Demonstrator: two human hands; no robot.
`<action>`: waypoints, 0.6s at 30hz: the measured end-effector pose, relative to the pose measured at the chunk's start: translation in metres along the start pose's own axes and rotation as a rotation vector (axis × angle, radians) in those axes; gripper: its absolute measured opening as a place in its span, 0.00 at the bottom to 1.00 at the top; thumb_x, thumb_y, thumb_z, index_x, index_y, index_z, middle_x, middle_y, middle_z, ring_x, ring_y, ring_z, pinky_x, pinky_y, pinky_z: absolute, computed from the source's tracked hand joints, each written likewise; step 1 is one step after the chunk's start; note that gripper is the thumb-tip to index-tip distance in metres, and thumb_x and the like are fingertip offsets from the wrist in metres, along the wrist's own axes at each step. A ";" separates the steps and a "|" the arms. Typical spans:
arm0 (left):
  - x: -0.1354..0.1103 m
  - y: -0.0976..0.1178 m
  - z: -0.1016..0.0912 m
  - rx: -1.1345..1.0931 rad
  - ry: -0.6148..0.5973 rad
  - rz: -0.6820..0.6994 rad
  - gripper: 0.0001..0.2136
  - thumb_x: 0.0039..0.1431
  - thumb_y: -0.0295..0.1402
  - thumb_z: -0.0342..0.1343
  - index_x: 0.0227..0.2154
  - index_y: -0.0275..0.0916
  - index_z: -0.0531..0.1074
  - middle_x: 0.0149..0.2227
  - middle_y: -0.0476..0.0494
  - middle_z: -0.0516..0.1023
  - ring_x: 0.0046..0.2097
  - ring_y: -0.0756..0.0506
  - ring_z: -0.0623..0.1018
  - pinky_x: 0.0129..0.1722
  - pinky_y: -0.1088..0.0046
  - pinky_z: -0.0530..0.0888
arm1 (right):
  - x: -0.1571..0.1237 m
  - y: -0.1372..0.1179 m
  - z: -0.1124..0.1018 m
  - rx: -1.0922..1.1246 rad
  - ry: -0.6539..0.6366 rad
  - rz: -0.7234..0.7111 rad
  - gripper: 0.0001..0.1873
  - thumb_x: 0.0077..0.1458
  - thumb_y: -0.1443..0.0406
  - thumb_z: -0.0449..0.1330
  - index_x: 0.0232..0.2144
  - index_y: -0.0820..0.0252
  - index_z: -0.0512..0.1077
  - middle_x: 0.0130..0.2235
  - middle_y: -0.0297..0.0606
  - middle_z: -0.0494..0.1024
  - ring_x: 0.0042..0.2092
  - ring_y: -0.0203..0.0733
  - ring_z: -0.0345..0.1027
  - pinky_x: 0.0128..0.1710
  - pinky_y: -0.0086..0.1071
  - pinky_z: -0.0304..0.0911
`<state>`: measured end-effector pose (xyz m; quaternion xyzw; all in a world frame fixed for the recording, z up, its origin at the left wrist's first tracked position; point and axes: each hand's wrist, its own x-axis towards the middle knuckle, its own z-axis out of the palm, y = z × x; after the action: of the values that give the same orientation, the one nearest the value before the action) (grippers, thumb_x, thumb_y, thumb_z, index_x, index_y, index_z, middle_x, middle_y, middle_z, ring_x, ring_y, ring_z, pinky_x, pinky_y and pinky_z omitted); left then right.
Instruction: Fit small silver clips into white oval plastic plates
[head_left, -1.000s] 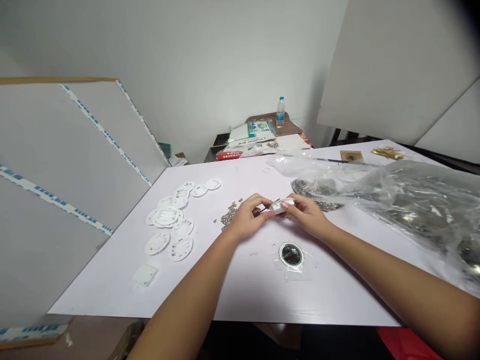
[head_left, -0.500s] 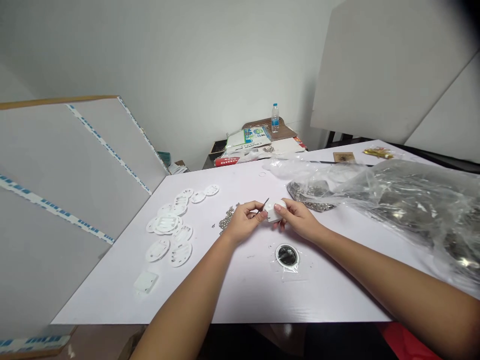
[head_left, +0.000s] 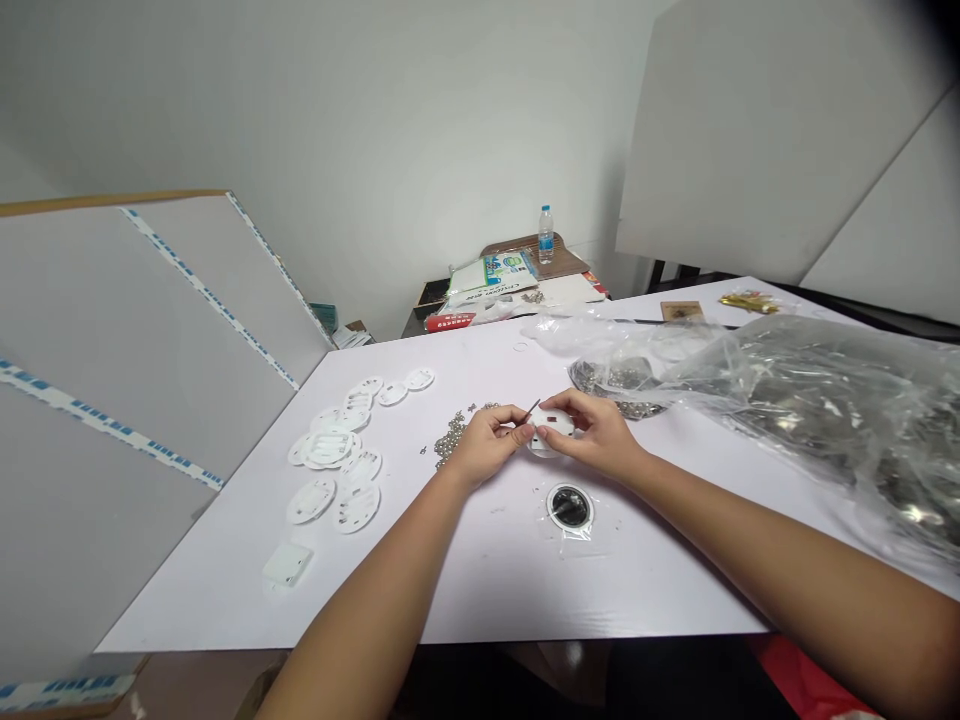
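On the white board table [head_left: 480,590], just in front of the person, the left hand [head_left: 487,447] pinches a slim pointed tool [head_left: 528,415] between thumb and fingers, its long axis slanting up and to the right, tip pointing away from the person. The right hand [head_left: 592,432] curls over and grips a white disc [head_left: 546,434], which sits just above the board between the hands, its round face turned upward. The tool's lower end lies against the disc's left side. Compared with the frame half a second ago, the disc shows more of its round face and less of its edge, and the hands sit closer together.

Just left of the left hand lie loose metal beads [head_left: 450,440]. Below the hands is a dark-centred ring [head_left: 570,507] in clear plastic. A clear plastic bag of metal parts [head_left: 817,420] lies near the right hand. Farther left are scattered white discs [head_left: 334,455]. Open board stretches between the hands and the near edge.
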<state>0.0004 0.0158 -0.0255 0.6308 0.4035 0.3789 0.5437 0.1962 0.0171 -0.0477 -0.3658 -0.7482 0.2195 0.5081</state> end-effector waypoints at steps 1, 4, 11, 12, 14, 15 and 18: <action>0.000 -0.001 0.000 0.003 -0.002 -0.004 0.19 0.49 0.46 0.64 0.34 0.33 0.74 0.33 0.45 0.76 0.32 0.51 0.73 0.37 0.75 0.68 | 0.000 0.000 0.000 -0.011 0.006 -0.003 0.13 0.50 0.58 0.64 0.36 0.58 0.72 0.31 0.36 0.77 0.26 0.35 0.62 0.26 0.31 0.59; 0.002 -0.005 -0.001 0.009 -0.018 -0.006 0.19 0.50 0.46 0.64 0.35 0.33 0.75 0.34 0.45 0.76 0.33 0.50 0.73 0.37 0.75 0.68 | 0.000 -0.001 0.001 -0.047 0.022 -0.011 0.10 0.50 0.60 0.64 0.34 0.59 0.72 0.27 0.34 0.75 0.24 0.34 0.60 0.25 0.31 0.57; 0.002 -0.006 -0.001 0.006 -0.026 -0.020 0.20 0.49 0.47 0.64 0.35 0.33 0.74 0.31 0.46 0.76 0.30 0.52 0.71 0.33 0.76 0.66 | 0.000 -0.002 0.000 -0.024 0.012 0.000 0.10 0.50 0.59 0.63 0.30 0.59 0.72 0.24 0.32 0.72 0.23 0.33 0.56 0.24 0.30 0.53; 0.002 -0.006 -0.001 -0.001 -0.028 -0.022 0.20 0.49 0.47 0.64 0.35 0.33 0.74 0.31 0.46 0.75 0.30 0.52 0.71 0.33 0.76 0.66 | -0.001 -0.002 0.000 -0.008 0.009 0.020 0.10 0.50 0.58 0.63 0.30 0.59 0.72 0.24 0.33 0.72 0.22 0.33 0.55 0.23 0.30 0.53; 0.002 -0.007 -0.002 -0.012 -0.030 -0.019 0.20 0.49 0.47 0.64 0.35 0.33 0.74 0.31 0.45 0.75 0.30 0.52 0.71 0.32 0.77 0.66 | -0.001 -0.001 0.001 0.036 0.004 0.068 0.11 0.50 0.58 0.64 0.30 0.60 0.72 0.25 0.34 0.74 0.23 0.33 0.56 0.23 0.31 0.53; 0.002 -0.008 -0.002 -0.014 -0.031 -0.016 0.20 0.49 0.47 0.64 0.35 0.33 0.74 0.31 0.46 0.75 0.30 0.52 0.71 0.32 0.77 0.66 | -0.001 0.000 0.001 0.062 0.000 0.089 0.11 0.50 0.58 0.64 0.30 0.60 0.73 0.26 0.34 0.75 0.23 0.34 0.57 0.23 0.31 0.53; 0.003 -0.010 -0.003 -0.022 -0.042 -0.013 0.20 0.48 0.47 0.65 0.34 0.33 0.74 0.30 0.46 0.75 0.29 0.53 0.70 0.32 0.77 0.65 | -0.001 0.000 0.003 0.129 -0.014 0.130 0.11 0.50 0.58 0.64 0.30 0.60 0.73 0.31 0.38 0.77 0.27 0.37 0.63 0.26 0.32 0.57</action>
<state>-0.0019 0.0206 -0.0345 0.6299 0.3923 0.3664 0.5613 0.1939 0.0164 -0.0498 -0.3785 -0.7108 0.3020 0.5101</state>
